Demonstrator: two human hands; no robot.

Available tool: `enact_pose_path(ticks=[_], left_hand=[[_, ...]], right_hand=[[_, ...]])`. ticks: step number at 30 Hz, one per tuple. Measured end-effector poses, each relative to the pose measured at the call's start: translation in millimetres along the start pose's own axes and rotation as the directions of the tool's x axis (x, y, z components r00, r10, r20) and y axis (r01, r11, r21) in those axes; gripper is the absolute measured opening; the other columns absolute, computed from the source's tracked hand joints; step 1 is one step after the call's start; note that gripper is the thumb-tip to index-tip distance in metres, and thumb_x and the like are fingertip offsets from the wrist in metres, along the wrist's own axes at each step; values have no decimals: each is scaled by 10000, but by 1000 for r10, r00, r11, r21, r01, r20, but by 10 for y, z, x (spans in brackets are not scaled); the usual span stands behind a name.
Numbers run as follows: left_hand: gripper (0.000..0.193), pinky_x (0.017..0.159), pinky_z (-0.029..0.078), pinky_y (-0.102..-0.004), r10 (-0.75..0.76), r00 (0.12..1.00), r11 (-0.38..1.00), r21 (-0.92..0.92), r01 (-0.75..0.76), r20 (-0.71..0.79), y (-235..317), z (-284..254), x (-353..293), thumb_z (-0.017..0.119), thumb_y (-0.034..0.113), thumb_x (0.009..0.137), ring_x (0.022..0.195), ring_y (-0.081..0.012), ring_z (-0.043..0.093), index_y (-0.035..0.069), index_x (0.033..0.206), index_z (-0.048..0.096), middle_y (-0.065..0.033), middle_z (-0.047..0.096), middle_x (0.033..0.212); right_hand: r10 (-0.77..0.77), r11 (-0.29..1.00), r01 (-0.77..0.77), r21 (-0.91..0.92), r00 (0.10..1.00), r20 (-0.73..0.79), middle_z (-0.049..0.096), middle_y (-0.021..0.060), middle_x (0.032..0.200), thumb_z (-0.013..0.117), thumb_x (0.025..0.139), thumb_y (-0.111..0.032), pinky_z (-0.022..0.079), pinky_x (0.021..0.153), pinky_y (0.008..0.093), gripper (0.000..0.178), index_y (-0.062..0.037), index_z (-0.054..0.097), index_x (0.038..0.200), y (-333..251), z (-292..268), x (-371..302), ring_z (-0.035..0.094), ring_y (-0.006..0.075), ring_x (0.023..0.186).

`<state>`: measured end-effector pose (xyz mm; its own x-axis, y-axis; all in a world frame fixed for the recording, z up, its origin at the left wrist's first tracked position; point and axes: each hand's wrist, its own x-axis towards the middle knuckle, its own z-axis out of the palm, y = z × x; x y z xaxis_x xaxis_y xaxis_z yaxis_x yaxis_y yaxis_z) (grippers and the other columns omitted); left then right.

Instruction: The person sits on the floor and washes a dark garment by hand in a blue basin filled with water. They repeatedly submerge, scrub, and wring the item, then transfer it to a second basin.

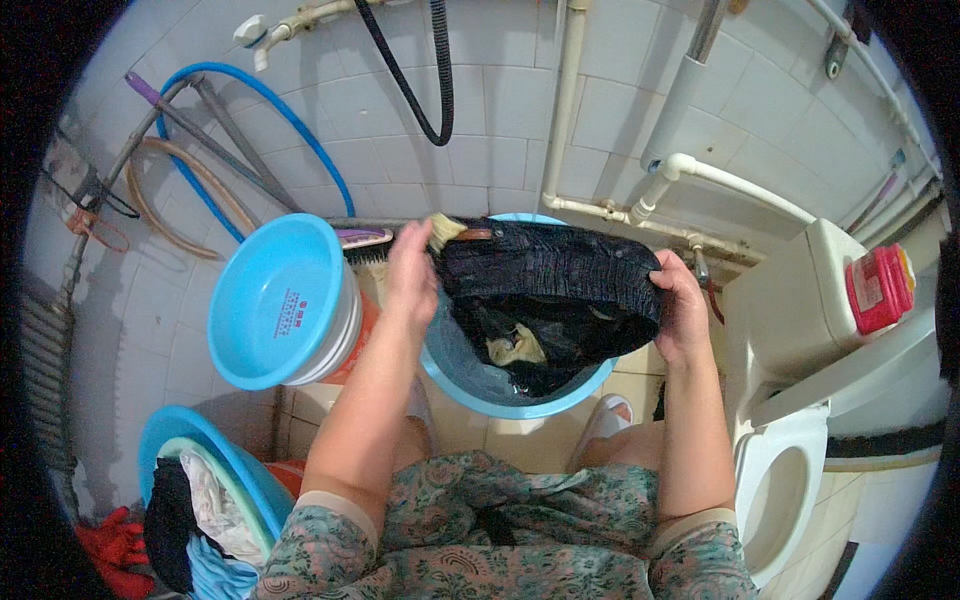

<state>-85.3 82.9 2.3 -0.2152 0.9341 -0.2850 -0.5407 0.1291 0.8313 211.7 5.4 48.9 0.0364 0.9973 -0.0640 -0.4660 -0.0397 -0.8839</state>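
Head view, tiled washroom. Left hand [412, 275] closed around one end of a dark garment [555, 285], fingers curled over the waistband edge. Right hand [682, 305] gripping the other end the same way, fist shut on the cloth. Garment stretched flat between the two hands, held over a light blue basin [500, 395] on the floor; its lower part hangs down into the basin, where a pale piece of cloth [517, 347] also shows.

Just left of the left hand: a blue bowl [275, 300] tipped on its side, nested with a white one, leaning against the wall. A scrubbing brush [365, 240] lies behind it (bristles partly hidden by the hand). Lower left: another blue tub [215, 445] with mixed laundry [200, 525] heaped in it. Right side: a white toilet [790, 480], its tank carrying a red container [880, 288]. Blue hose [270, 110] coiled on the wall, white pipes [565, 110] running down the tiles.
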Motion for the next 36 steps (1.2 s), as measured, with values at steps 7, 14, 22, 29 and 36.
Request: enact_pose_path(ticks=[7,14,22,29,36], left_hand=[[133,697,512,-294,212,937,971,-168,-170,279,570,144,-466,455,164,949,801,-154,605,45,953,516,-59,596,891],[334,930,441,-444,-469,848,862,-81,500,247,88,-54,-114,403,285,940,985,-288,595,27,1056,580,-137,630,1054],[332,882,475,-403,-521,777,831,4,556,353,52,4,-249,420,268,941,953,-252,612,10,1078,578,-131,636,1041],[489,953,409,-387,-68,946,658,727,-197,318,-99,-65,-105,528,262,910,1079,-289,527,-49,1260,391,-194,502,1198],[686,1029,324,-391,-63,629,406,596,-693,775,-75,-25,-412,639,229,841,1271,-275,352,80,1399,268,-167,367,1365]], right_hand=[[-292,780,246,-576,956,13,595,-4,826,657,824,-133,430,658,221,209,-31,564,981,223,-39,135,519,71,715],[-147,280,300,-912,952,268,457,226,1269,731,718,-238,367,999,404,710,-14,398,1303,667,-21,173,451,353,1184],[55,405,264,-876,949,311,578,210,1067,617,805,-230,412,896,428,443,-41,493,1186,798,580,38,530,381,1034],[76,681,49,-731,988,136,620,185,856,488,889,-262,448,758,385,286,1,586,944,748,517,224,592,329,834],[247,931,-208,-300,964,98,627,30,831,515,869,-197,450,717,266,202,-23,618,883,502,482,160,577,122,766]])
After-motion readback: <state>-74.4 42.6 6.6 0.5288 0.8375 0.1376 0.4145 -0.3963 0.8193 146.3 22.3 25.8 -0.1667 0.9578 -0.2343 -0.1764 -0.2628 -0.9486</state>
